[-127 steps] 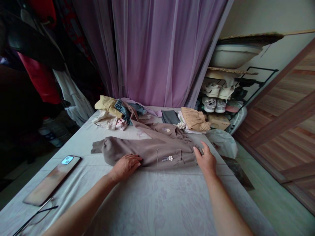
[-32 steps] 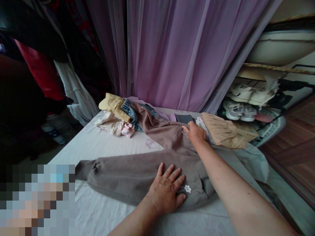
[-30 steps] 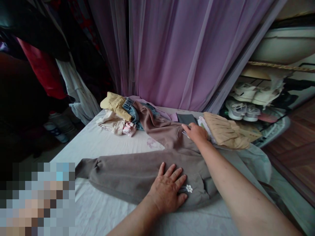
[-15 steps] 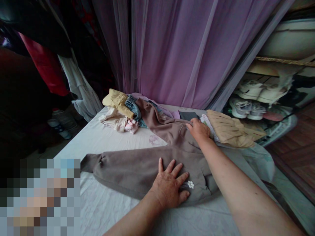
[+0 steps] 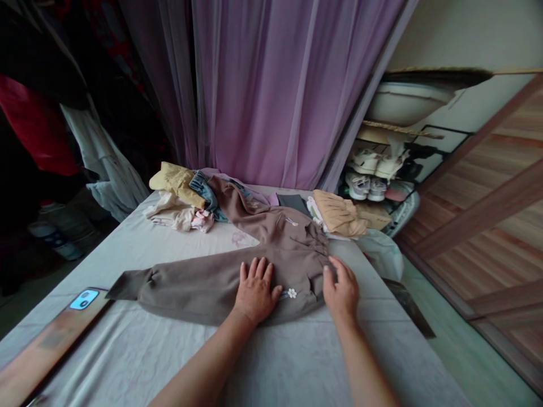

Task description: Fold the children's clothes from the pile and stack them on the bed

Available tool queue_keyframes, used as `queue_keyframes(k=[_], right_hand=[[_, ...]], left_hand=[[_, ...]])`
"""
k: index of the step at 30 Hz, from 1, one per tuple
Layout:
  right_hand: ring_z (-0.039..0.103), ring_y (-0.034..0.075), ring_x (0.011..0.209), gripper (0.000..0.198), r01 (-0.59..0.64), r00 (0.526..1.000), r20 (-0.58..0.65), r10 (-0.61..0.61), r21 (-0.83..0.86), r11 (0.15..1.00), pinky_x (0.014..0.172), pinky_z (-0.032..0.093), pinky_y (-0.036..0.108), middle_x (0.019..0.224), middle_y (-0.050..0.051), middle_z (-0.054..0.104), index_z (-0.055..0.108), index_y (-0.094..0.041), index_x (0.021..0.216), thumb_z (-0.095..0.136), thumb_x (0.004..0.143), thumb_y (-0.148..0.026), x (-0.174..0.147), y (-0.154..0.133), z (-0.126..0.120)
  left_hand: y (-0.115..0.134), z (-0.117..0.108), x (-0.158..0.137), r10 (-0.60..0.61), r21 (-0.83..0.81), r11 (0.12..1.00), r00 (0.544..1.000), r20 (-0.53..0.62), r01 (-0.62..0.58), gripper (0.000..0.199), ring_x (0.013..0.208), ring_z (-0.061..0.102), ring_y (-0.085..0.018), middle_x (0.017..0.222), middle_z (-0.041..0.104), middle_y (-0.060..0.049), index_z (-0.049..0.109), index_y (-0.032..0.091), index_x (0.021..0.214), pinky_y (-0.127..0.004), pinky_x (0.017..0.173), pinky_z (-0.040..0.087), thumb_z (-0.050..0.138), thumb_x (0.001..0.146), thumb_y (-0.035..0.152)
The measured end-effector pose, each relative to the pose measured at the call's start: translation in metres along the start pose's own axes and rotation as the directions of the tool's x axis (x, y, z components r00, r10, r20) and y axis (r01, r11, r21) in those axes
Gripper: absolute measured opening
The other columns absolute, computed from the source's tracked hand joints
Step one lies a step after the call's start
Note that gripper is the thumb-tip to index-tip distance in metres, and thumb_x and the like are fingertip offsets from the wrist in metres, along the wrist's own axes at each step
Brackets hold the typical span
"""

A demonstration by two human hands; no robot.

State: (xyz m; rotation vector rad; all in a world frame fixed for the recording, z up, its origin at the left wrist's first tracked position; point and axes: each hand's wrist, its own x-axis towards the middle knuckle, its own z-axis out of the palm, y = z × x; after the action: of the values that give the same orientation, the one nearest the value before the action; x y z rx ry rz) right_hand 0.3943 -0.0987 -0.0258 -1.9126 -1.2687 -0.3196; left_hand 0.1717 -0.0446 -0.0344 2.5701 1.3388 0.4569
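A pair of brown trousers (image 5: 186, 288) lay flat across the pale sheet (image 5: 280, 367), waist to the right and legs running leftward with a gap between them. The near leg stretched straight out, and its cuff (image 5: 129, 285) came up to the top end of a phone (image 5: 57, 339); whether the two touched could not be told. The far leg bent up and back, its end resting against the clothes behind. A small white flower (image 5: 292, 293) sat by the near pocket, and a similar trim (image 5: 291, 221) showed on the far side.

The left hand (image 5: 257, 291) rested palm down on the near leg, fingers spread, its thumb just beside the white flower. The right hand (image 5: 341, 288) was at the waist, thumb and fingers slightly bent against the edge; whether it pinched any cloth could not be told.

Behind the far leg's end were blue jeans (image 5: 203, 188), a yellow garment (image 5: 176, 182) and, nearer, a cream garment (image 5: 169, 211) with something pink (image 5: 202, 219) beside it. Beyond the waist lay a dark grey cloth (image 5: 292, 202) and a peach pleated garment (image 5: 336, 212).

A purple curtain (image 5: 258, 96) hung at the back. To the right, shoes (image 5: 365, 160) stood on a rack below a white basin (image 5: 407, 104), with a wooden door (image 5: 492, 226) farther right.
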Motion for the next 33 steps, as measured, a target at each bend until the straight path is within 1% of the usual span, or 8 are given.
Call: queue_keyframes(k=[4,7,11,15,21,24,28,33], right_hand=[[0.065,0.033,0.098,0.059,-0.407,0.901,0.127,0.414,-0.08,0.91,0.081,0.05,0.043,0.107,0.022,0.07,0.063,-0.011,0.117,0.039,0.086,-0.055,0.002,0.038,-0.017],[0.068,0.028,0.082,0.061,-0.476,0.854,0.246,0.458,0.016,0.879,0.069,0.049,0.035,0.09,0.014,0.073,0.062,-0.014,0.117,0.046,0.081,-0.06,0.004,0.044,-0.016],[0.067,0.025,0.08,0.043,-0.282,0.94,0.181,0.288,-0.057,0.958,0.073,0.044,0.032,0.083,0.009,0.073,0.064,-0.016,0.112,0.052,0.082,-0.043,-0.002,0.049,-0.011],[0.065,0.024,0.08,0.03,-0.163,0.967,0.16,0.196,-0.196,0.967,0.077,0.041,0.033,0.084,0.009,0.074,0.067,-0.017,0.102,0.05,0.085,-0.035,-0.011,0.056,-0.011],[0.055,0.025,0.117,0.038,0.132,0.989,-0.047,-0.14,-0.144,0.981,0.098,0.038,0.038,0.128,0.014,0.063,0.064,-0.016,0.117,0.041,0.095,-0.037,-0.022,0.017,-0.018],[0.042,0.025,0.134,0.042,0.318,0.941,0.173,-0.29,-0.161,0.934,0.111,0.026,0.044,0.146,0.011,0.05,0.057,-0.021,0.133,0.038,0.097,-0.035,-0.031,-0.013,-0.014],[0.037,0.026,0.139,0.044,0.33,0.849,0.492,-0.191,-0.214,0.919,0.114,0.017,0.052,0.147,0.009,0.049,0.055,-0.025,0.136,0.037,0.098,-0.038,-0.042,-0.026,-0.002],[0.035,0.025,0.14,0.047,0.322,0.823,0.551,-0.137,-0.255,0.912,0.115,0.015,0.052,0.15,0.009,0.046,0.052,-0.025,0.139,0.035,0.098,-0.04,-0.044,-0.022,0.002]], left_hand=[[0.001,-0.002,0.0,-0.01,0.031,0.999,1.0,-0.005,0.01,0.059,0.142,0.032,-0.035,0.152,0.042,-0.013,0.048,0.023,0.142,-0.068,0.114,0.015,0.042,0.092,0.055],[0.002,-0.004,0.0,-0.024,0.049,0.998,1.0,-0.009,0.024,0.057,0.142,0.032,-0.034,0.152,0.042,-0.012,0.049,0.025,0.141,-0.07,0.112,0.012,0.042,0.093,0.054],[0.003,-0.006,0.001,-0.041,0.085,0.996,0.999,0.022,0.039,0.058,0.143,0.03,-0.034,0.154,0.04,-0.011,0.046,0.026,0.144,-0.071,0.112,0.011,0.041,0.093,0.054],[0.003,-0.01,0.002,-0.064,0.128,0.99,0.995,0.083,0.053,0.06,0.145,0.027,-0.033,0.157,0.035,-0.008,0.043,0.027,0.146,-0.07,0.113,0.012,0.037,0.094,0.056],[0.004,-0.011,0.003,-0.081,0.176,0.983,0.99,0.115,0.06,0.061,0.146,0.024,-0.031,0.158,0.033,-0.005,0.039,0.028,0.148,-0.066,0.115,0.013,0.034,0.095,0.058],[0.005,-0.011,0.002,-0.078,0.179,0.982,0.992,0.103,0.058,0.06,0.146,0.024,-0.032,0.158,0.033,-0.005,0.039,0.029,0.148,-0.065,0.115,0.014,0.033,0.095,0.058],[0.005,-0.012,0.0,-0.067,0.151,0.987,0.993,0.099,0.052,0.062,0.146,0.025,-0.032,0.157,0.034,-0.006,0.039,0.028,0.148,-0.065,0.115,0.013,0.034,0.095,0.058],[0.013,-0.01,-0.002,-0.094,0.141,0.987,0.99,0.106,0.078,0.062,0.146,0.024,-0.03,0.157,0.034,-0.009,0.039,0.02,0.148,-0.056,0.119,0.013,0.035,0.096,0.054]])
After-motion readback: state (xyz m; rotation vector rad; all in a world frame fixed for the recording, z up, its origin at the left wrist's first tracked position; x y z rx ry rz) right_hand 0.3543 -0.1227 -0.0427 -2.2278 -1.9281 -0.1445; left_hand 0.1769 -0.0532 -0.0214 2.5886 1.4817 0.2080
